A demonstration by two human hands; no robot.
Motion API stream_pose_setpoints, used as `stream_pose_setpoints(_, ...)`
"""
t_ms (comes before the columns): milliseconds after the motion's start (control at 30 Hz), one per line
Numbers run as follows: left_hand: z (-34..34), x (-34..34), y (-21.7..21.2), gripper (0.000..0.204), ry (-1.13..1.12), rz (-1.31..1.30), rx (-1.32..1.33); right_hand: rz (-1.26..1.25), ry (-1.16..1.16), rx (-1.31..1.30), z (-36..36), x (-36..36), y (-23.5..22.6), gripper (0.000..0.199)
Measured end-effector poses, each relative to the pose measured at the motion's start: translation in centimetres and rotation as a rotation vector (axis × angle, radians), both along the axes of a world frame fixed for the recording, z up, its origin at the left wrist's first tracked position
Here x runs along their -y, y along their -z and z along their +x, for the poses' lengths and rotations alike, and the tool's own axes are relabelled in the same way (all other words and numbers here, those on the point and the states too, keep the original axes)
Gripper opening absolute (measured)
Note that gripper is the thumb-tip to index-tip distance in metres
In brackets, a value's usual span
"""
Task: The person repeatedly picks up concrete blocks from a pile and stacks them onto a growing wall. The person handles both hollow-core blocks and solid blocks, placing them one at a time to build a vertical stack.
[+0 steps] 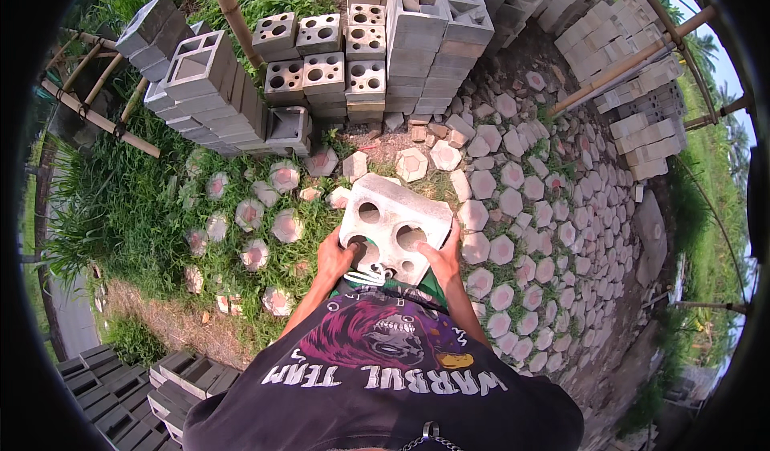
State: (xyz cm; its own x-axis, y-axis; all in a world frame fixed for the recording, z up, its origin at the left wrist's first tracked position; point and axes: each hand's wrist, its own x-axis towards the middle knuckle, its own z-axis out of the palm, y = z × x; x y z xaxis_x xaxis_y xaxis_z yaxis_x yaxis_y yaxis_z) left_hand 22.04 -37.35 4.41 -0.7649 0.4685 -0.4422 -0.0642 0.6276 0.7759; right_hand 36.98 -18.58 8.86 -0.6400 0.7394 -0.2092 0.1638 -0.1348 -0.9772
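Head view, looking straight down, and the person has a pale grey concrete ventilation block (393, 225) up off the ground, carried flat in front of the waist. It is a square block with round holes through its top face, and it sits tilted a little, its far corner pointing away from the body. The left hand (335, 257) clamps the block's near left corner, fingers (350, 245) curled over the edge and closed tight on it right beside one of the holes. The right hand (441, 258) grips the near right edge the same way, fingers wrapped shut on the concrete. Both hands have hold of that one block and nothing else.

Beyond the block, past a strip of grass (128, 210), stands a stack of matching holed blocks (321, 62), piled in rows with their round holes facing up. Left of that stack sits a leaning pile of hollow rectangular blocks (200, 90); right of it rises a taller pile of grey blocks (437, 42). Below the carried block and out to its right, the ground is covered with hexagonal paving stones (513, 218), some pinkish in the middle, with grass growing between them. Bamboo poles (228, 6) cross above the stacks. Near the lower left, well apart from the carried block, lies another row of dark hollow blocks (168, 383). The person's black printed shirt (385, 371) fills the bottom of the view.
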Motion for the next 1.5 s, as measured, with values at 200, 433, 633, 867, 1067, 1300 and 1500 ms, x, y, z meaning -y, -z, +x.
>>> stream_pose_setpoints(200,-11.9,-6.9,1.2,0.046,-0.141,-0.109,0.027,-0.247,-0.100,0.013,-15.5,-9.9,4.4,0.084)
stream_pose_setpoints(433,-21.0,-14.4,0.9,0.051,-0.140,-0.369,0.138,-0.366,-0.155,0.268,-25.9,-18.1,6.6,0.079)
stream_pose_setpoints(633,-30.1,-21.1,12.0,0.053,-0.075,-0.475,0.210,-0.538,-0.081,0.183,-33.9,-24.9,15.9,0.075)
stream_pose_setpoints(867,-41.4,-29.0,28.1,0.052,-0.137,-0.410,0.309,-0.513,-0.062,0.286,-45.2,-32.2,31.2,0.073)
stream_pose_setpoints(1067,-48.3,-35.2,35.5,0.051,-0.153,-0.426,0.273,-0.614,0.005,0.301,-52.6,-37.9,41.0,0.073)
stream_pose_setpoints(1300,-51.1,-37.1,38.2,0.048,-0.237,-0.474,0.225,-0.558,0.060,0.422,-57.4,-39.0,45.8,0.088)
stream_pose_setpoints(1500,-50.3,-38.5,40.6,0.040,-0.404,-0.310,0.161,-0.374,-0.006,0.360,-58.7,-41.3,50.4,0.106)
